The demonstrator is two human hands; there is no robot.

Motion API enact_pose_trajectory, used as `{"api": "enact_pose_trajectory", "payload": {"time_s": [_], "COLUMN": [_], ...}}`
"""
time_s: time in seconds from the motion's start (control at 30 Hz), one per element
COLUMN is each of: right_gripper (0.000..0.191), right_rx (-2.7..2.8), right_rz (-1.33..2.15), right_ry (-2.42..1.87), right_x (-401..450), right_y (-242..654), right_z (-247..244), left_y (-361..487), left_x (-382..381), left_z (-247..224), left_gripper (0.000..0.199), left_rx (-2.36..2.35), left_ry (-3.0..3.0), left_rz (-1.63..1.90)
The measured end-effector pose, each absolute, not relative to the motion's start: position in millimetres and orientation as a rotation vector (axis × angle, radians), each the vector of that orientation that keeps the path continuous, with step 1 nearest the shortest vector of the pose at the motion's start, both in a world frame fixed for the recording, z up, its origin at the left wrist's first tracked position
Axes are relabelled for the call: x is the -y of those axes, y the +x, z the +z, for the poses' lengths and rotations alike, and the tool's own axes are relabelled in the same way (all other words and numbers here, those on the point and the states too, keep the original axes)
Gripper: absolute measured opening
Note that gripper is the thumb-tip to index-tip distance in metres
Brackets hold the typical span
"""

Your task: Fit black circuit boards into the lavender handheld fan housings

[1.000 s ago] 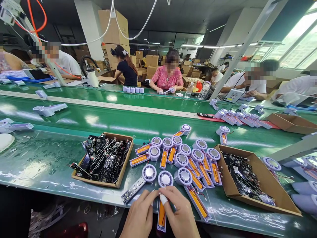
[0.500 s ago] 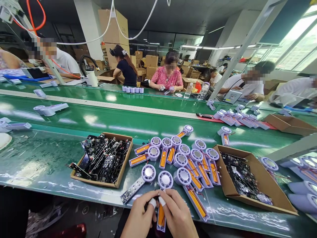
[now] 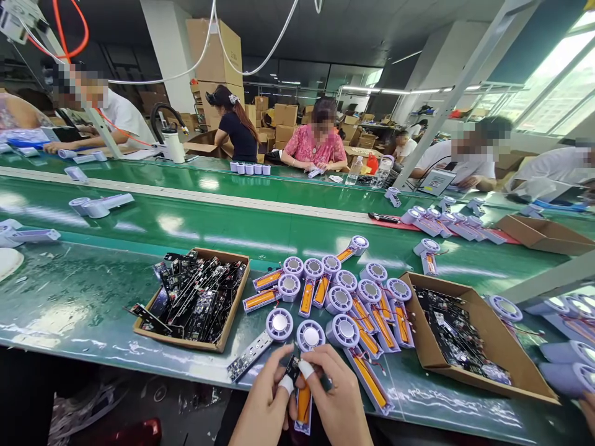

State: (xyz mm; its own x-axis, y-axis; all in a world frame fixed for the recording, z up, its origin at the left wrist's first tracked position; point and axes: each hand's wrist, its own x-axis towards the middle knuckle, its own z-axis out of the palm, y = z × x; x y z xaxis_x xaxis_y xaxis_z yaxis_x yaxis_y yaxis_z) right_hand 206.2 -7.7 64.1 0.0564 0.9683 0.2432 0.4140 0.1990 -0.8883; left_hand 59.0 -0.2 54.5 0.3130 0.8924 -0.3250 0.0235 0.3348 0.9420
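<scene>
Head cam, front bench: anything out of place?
One black circuit board sticks out over the left rim of the cardboard tray, its end resting on the green bench, while the other boards lie inside. It looks half slid out of the pile.

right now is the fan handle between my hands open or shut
Open: the handle lies uncovered, its orange battery showing below the left hand and right hand.

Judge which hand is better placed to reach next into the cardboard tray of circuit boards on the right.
Right, probably. The right hand lies on the tray's side of the small black part held at the left hand, so it has the shorter reach to the cardboard tray. The left hand would have to cross over.
</scene>
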Motion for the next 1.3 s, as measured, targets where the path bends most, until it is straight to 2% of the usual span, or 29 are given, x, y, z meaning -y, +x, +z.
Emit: {"api": "enact_pose_trajectory", "payload": {"time_s": [0.27, 0.5, 0.73, 0.9, 1.1, 1.3], "right_gripper": [0.02, 0.023, 0.023, 0.024, 0.034, 0.029], "right_rx": [1.961, 2.011, 2.113, 2.098, 2.111, 2.044], "right_rz": [0.415, 0.351, 0.041, 0.257, 0.647, 0.726], "right_ry": [-1.482, -1.531, -1.629, -1.592, -1.374, -1.38], "right_x": [8.1, 4.9, 7.1, 3.7, -3.9, -6.2], "right_y": [218.7, 217.8, 207.3, 217.3, 233.1, 231.2], "right_z": [73.3, 82.5, 74.9, 77.3, 93.2, 91.6], "left_y": [57.9, 51.4, 52.3, 46.9, 38.2, 35.5], "left_x": [6.7, 2.8, 5.8, -6.2, -17.1, -20.7], "left_z": [61.6, 69.7, 61.4, 74.4, 86.1, 74.2], "left_gripper": [0.027, 0.035, 0.038, 0.034, 0.032, 0.028], "left_rx": [-1.246, -1.363, -1.26, -1.243, -1.25, -1.226], "left_ry": [1.307, 1.574, 1.846, 1.804, 1.683, 1.612], "left_rz": [0.84, 0.769, 0.889, 0.819, 0.735, 0.709]}}
